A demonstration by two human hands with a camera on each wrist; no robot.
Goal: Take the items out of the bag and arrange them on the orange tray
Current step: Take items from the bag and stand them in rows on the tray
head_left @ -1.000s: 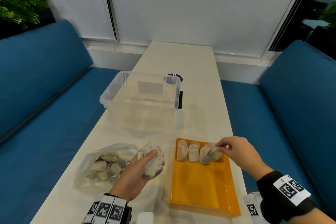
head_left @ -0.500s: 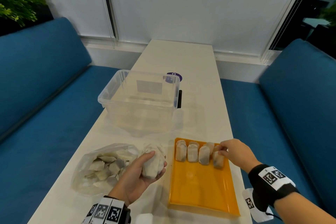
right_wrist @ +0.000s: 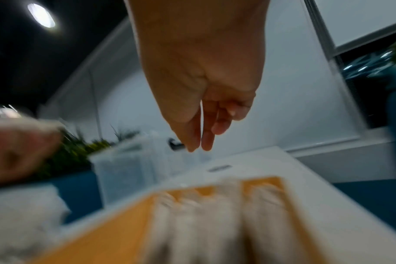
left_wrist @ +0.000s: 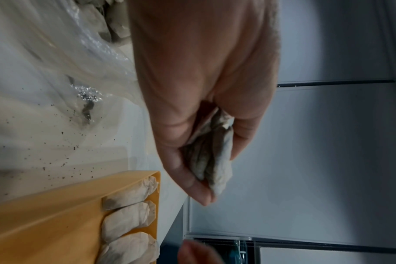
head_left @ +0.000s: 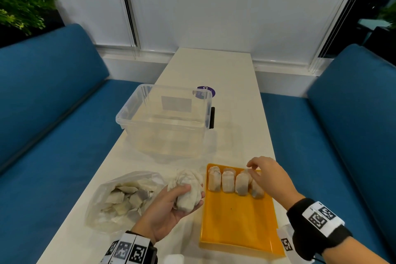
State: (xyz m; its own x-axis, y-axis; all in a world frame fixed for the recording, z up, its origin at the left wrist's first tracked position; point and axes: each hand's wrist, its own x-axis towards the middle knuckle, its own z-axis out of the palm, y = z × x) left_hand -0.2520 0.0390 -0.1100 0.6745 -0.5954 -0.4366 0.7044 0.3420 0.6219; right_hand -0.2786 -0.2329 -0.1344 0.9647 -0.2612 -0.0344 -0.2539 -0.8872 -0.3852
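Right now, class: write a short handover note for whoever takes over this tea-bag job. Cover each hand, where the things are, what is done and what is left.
Left hand: holds a bunch of tea bags between the plastic bag and the orange tray.
Right hand: empty, fingers loosely curled over the row's right end.
Done: four tea bags lined up at the tray's far end.
Left: place the held bunch, then empty the plastic bag, which has many more.

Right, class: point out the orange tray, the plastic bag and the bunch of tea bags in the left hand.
orange tray (head_left: pixel 237 223): head view, bare floor of the tray.
plastic bag (head_left: pixel 100 206): head view, its clear left wall.
bunch of tea bags (head_left: pixel 188 196): head view, the part showing above the left hand (head_left: pixel 165 214).
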